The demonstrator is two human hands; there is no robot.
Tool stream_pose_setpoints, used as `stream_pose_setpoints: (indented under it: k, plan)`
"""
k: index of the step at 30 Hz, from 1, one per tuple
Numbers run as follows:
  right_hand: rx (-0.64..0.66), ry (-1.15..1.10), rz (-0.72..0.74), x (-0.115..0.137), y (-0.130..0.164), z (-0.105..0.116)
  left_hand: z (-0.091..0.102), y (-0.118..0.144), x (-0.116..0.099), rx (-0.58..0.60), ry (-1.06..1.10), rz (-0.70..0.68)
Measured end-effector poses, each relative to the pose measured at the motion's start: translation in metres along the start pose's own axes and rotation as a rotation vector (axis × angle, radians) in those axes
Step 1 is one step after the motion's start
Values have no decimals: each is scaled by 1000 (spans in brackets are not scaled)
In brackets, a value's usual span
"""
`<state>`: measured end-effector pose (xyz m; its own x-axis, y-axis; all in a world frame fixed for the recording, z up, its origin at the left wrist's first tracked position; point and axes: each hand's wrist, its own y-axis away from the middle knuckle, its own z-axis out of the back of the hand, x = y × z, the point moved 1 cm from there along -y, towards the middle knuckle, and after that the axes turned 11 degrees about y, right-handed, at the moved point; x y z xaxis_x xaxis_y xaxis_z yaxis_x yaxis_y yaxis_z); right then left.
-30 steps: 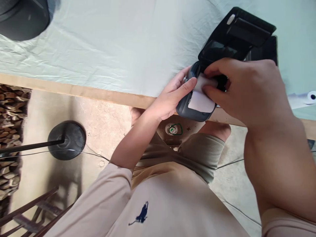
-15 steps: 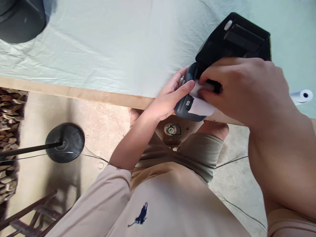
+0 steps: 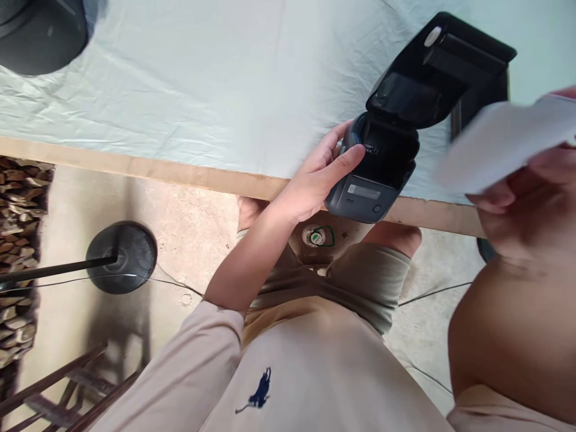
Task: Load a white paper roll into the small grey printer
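A small dark receipt printer (image 3: pixel 373 180) sits at the near edge of the table with its black lid (image 3: pixel 432 72) swung up and its paper bay empty. My left hand (image 3: pixel 319 174) rests against the printer's left side, thumb and fingers steadying its body. My right hand (image 3: pixel 526 186) is raised at the right edge of the view, close to the camera, holding a white roll of paper (image 3: pixel 499 141), blurred by motion.
The table wears a pale green cloth (image 3: pixel 225 84) with a wooden front edge (image 3: pixel 135 165). A dark round object (image 3: pixel 40 30) sits at the far left. Below are a black stand base (image 3: pixel 121 255), stacked firewood (image 3: pixel 20 198) and a cable on the concrete floor.
My right hand has lifted the white paper out of the printer and pulled it up to the right. The bay now shows empty. My left hand stays on the printer.
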<state>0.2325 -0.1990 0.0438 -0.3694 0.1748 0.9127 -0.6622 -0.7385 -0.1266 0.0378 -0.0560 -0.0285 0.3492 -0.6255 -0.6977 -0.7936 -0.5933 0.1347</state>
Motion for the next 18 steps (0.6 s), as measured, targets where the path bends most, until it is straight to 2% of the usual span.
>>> stream_pose_setpoints:
  k: [2, 4, 6, 9, 11, 12, 16, 18]
  plan:
    - [82, -172, -198, -31, 1, 6, 0, 1, -1, 8, 3, 1]
    - [58, -208, -279, -58, 2, 5, -1, 1, -1, 7, 5, 1]
    - [-75, -135, -213, -75, 5, 1, -1, 1, -1, -2, 2, 2]
    - [-237, 70, 42, -84, 10, -4, -1, 0, -1, -10, -9, 9]
    - [-256, 206, 180, -83, 14, -5, -1, 0, -1, -10, -17, 6]
    - [-243, 289, 200, -83, 16, -5, -1, -1, -1, -9, -21, 4]
    - [-136, 604, 86, -87, 22, 0, -2, -2, 0, -16, -47, -5]
    - [-168, 598, 193, -94, 23, 10, -3, -3, 1, -27, -51, -8]
